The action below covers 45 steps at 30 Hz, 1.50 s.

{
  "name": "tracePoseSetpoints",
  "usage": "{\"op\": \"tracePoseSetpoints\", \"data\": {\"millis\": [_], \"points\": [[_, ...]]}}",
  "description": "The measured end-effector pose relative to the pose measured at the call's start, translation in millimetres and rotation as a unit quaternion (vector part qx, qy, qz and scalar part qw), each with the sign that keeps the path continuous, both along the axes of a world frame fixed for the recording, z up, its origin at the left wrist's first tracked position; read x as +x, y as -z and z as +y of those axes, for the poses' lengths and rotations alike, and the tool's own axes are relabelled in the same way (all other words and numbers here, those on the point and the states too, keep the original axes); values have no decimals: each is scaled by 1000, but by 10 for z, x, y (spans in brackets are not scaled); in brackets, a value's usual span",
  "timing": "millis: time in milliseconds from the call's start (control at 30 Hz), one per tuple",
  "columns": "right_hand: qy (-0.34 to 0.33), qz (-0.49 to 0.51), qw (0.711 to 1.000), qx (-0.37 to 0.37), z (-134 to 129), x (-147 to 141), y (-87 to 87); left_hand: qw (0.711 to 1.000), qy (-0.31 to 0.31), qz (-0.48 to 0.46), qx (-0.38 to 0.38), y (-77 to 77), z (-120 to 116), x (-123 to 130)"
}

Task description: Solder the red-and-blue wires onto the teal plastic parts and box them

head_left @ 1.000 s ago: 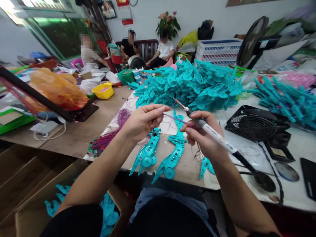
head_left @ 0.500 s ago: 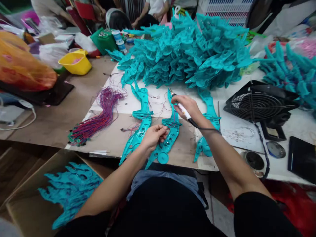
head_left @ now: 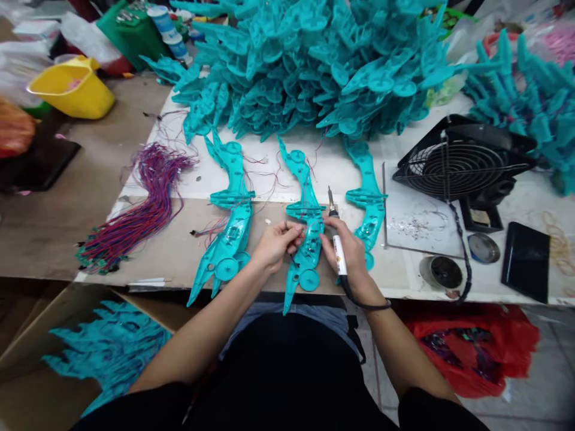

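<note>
My right hand (head_left: 353, 254) is wrapped round a soldering iron (head_left: 339, 256) with a white handle and dark cord; its metal tip points away from me. The fingers of that hand also reach the right edge of the middle teal plastic bow-shaped shell (head_left: 309, 239). On the shell's left side my left hand (head_left: 279, 244) is closed in a pinch, and what lies between its fingertips is too small to name. Thin red and purple wires run along the middle shell. Similar teal shells lie to the left (head_left: 238, 224) and to the right (head_left: 366, 173).
A large pile of teal shells (head_left: 305, 66) fills the back. Left lies a bundle of red and purple wires (head_left: 135, 209). A black fan (head_left: 467, 158), a round tin (head_left: 442, 272) and a black tray (head_left: 525, 260) stand right. Below left, a cardboard box (head_left: 27, 365) holds more shells.
My right hand has drawn the soldering iron back toward me, from the shell's far end to its right edge. The middle shell now lies straighter. The view has tilted down.
</note>
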State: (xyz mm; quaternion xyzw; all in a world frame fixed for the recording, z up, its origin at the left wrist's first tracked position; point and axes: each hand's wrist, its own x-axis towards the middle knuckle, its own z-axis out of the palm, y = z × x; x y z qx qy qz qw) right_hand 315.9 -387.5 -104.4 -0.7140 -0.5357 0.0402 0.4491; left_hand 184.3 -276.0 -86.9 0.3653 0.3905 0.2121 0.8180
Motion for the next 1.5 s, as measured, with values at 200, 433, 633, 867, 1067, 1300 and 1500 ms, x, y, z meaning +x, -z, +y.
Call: {"op": "tracePoseSetpoints", "data": {"millis": [200,433,633,867,1067,1300,1500], "points": [[23,156,986,63,49,-45,-166,989,87,60,103,-238,54,-102],[13,193,979,69,91,-144,-198,938,200,125,255,-408,154,-80],[4,187,980,75,42,-212,-186,922,233,149,272,-390,159,-82],[196,-21,977,78,-924,234,-392,871,179,244,388,-251,143,-197],[441,-80,890,80,-1684,899,-237,958,167,184,145,-72,84,-171],[446,-49,893,43,-1768,1011,-156,977,164,115,74,-56,103,-142],[415,-45,908,41,-1757,1037,-151,955,204,185,112,-93,226,-225]]}}
